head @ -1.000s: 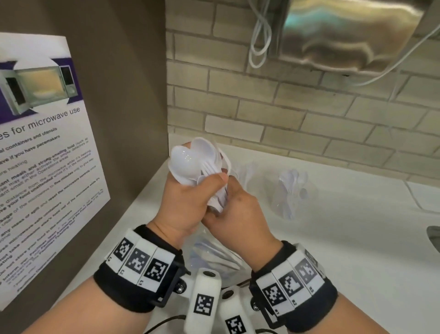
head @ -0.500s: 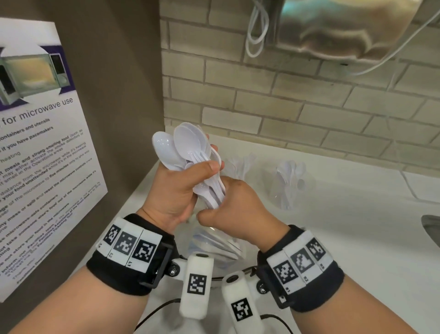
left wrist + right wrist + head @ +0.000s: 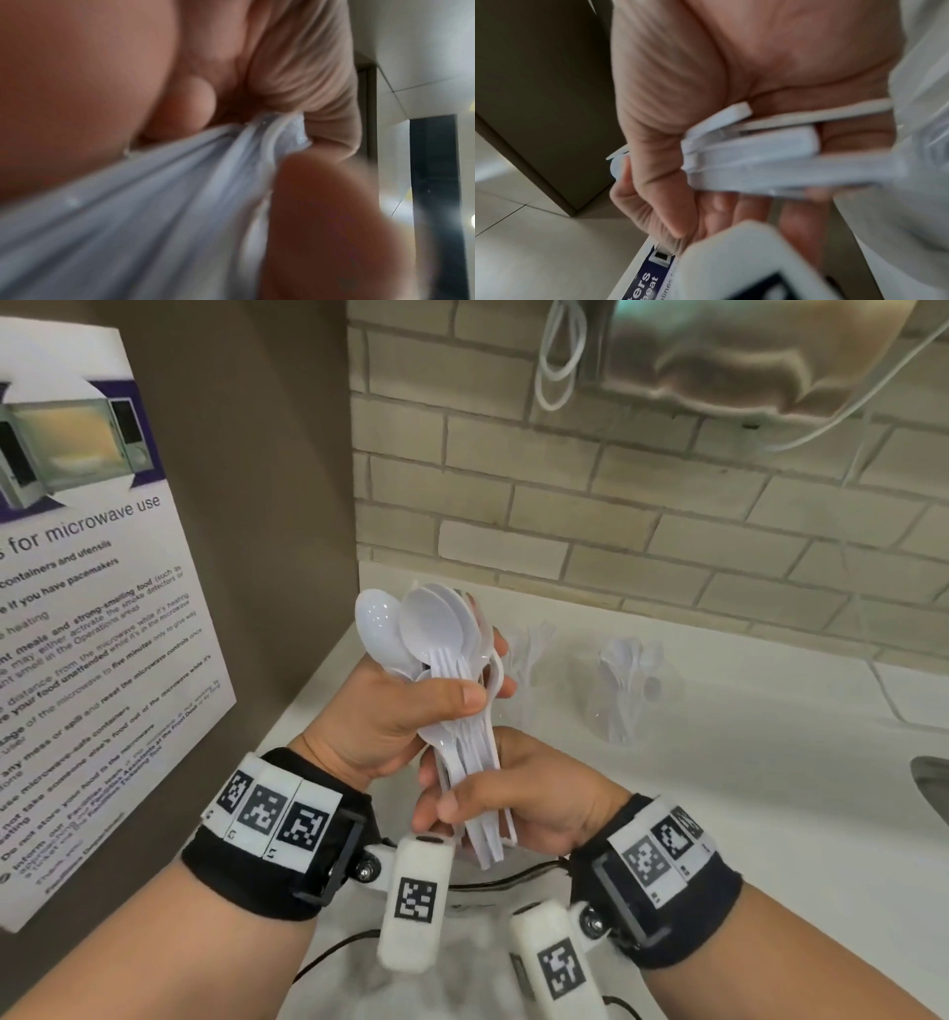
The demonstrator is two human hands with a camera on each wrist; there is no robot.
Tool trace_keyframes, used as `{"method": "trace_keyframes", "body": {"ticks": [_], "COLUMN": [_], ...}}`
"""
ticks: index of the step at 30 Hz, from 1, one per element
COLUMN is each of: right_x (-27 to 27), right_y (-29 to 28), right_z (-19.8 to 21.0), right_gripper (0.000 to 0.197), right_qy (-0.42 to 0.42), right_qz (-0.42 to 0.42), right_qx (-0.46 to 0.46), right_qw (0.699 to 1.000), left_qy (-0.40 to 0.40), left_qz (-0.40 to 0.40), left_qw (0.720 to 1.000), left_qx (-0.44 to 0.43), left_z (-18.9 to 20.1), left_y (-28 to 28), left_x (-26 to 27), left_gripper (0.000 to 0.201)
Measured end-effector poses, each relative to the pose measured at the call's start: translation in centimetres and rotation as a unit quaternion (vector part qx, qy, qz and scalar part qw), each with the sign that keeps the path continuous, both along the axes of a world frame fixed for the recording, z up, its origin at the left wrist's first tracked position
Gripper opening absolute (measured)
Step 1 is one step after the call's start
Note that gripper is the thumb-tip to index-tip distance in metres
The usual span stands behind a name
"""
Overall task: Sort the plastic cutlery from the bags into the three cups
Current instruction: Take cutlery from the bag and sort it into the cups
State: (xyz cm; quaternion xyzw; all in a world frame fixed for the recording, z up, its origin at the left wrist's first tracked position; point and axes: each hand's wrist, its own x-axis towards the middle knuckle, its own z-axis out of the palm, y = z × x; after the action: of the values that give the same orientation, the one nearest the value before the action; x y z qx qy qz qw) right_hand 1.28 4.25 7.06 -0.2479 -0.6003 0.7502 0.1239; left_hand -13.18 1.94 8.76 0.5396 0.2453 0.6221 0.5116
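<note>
A bundle of white plastic spoons stands upright above the counter, bowls up. My left hand grips the bundle just below the bowls, thumb across the front. My right hand holds the handle ends from below. The left wrist view shows the same white handles held between thumb and fingers, blurred. Two clear cups stand by the back wall: one with forks behind the bundle, one with spoons to its right. No third cup shows.
A clear plastic bag lies on the white counter under my wrists. A microwave notice hangs on the brown panel at left. Brick wall behind, a metal appliance overhead, a sink edge at right.
Both hands drew the spoon bundle nearer and squared it up; the bowls now stand taller and the handles stick out below my right hand. The view tilted slightly.
</note>
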Motion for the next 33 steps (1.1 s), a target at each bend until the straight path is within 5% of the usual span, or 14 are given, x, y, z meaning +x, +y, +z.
{"method": "trace_keyframes", "body": {"ticks": [6, 12, 15, 17, 20, 24, 27, 30, 33], "right_x": [-0.6, -1.3, -1.5, -1.8, -1.9, -1.4, -0.5, 0.6, 1.0], "right_y": [-0.2, 0.2, 0.8, 0.6, 0.2, 0.0, 0.4, 1.8, 3.2], "right_z": [0.0, -0.3, 0.1, 0.5, 1.0, 1.6, 1.5, 2.5, 4.9], "right_gripper": [0.030, 0.036, 0.022, 0.010, 0.033, 0.012, 0.028, 0.039, 0.013], "right_qy": [-0.067, -0.107, -0.155, -0.192, -0.160, -0.177, -0.213, -0.164, -0.028], "right_qz": [-0.130, -0.268, -0.251, -0.229, -0.245, -0.162, -0.147, -0.271, -0.379], "right_qx": [0.139, 0.254, 0.371, 0.440, 0.435, 0.451, 0.433, 0.403, 0.386], "right_qw": [0.979, 0.923, 0.880, 0.847, 0.852, 0.860, 0.863, 0.859, 0.841], "left_qy": [-0.007, -0.008, 0.071, 0.044, -0.017, -0.039, -0.076, -0.111, -0.049], "left_qz": [0.011, 0.013, -0.013, 0.020, 0.044, 0.030, 0.030, 0.036, 0.021], "left_qw": [1.000, 0.996, 0.989, 0.986, 0.980, 0.981, 0.977, 0.972, 0.976], "left_qx": [-0.022, -0.088, -0.128, -0.158, -0.191, -0.189, -0.195, -0.204, -0.213], "left_z": [-0.7, -1.7, -1.7, -1.3, -0.9, -1.4, -1.6, -1.8, -2.2], "left_y": [0.8, 1.0, 0.5, 0.8, 1.4, 1.3, 1.4, 1.2, 0.6], "left_x": [-0.6, -0.1, 0.7, 1.2, 1.5, 1.1, 0.0, -1.1, -1.3], "left_gripper": [0.037, 0.093, 0.074, 0.055, 0.036, 0.031, 0.035, 0.020, 0.005]}}
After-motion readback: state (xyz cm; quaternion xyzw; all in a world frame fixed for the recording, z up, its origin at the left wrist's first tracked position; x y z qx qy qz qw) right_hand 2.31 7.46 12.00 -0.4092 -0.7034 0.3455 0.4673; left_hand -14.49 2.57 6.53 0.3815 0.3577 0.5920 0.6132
